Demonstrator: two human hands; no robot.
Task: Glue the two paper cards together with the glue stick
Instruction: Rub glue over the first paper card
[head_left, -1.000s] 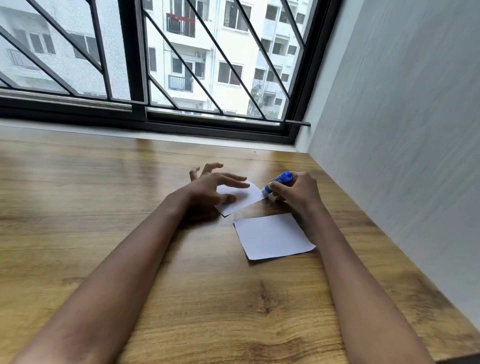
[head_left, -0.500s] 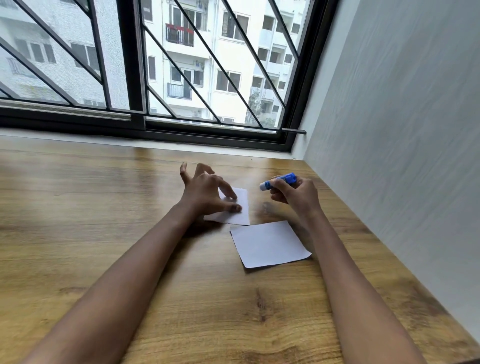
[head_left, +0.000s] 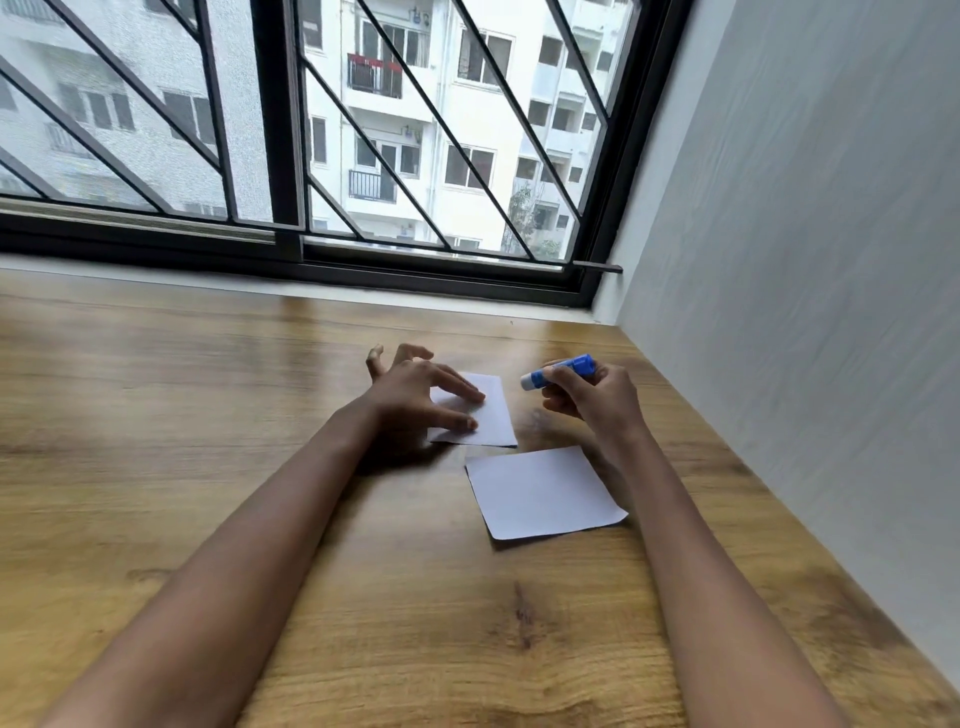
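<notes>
Head view: right hand (head_left: 597, 402) grips cylindrical blue glue stick (head_left: 577, 365).

Two paper cards (head_left: 543, 493) (head_left: 491, 413): plain white. Glue stick (head_left: 558, 373): blue, white tip. Table (head_left: 208, 467): brown wood grain. Window frame (head_left: 280, 130): black. Right wall (head_left: 805, 234): pale grey.

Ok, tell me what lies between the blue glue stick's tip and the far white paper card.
Only a narrow strip of bare wooden table, in the head view; the glue stick does not touch the card.
</notes>
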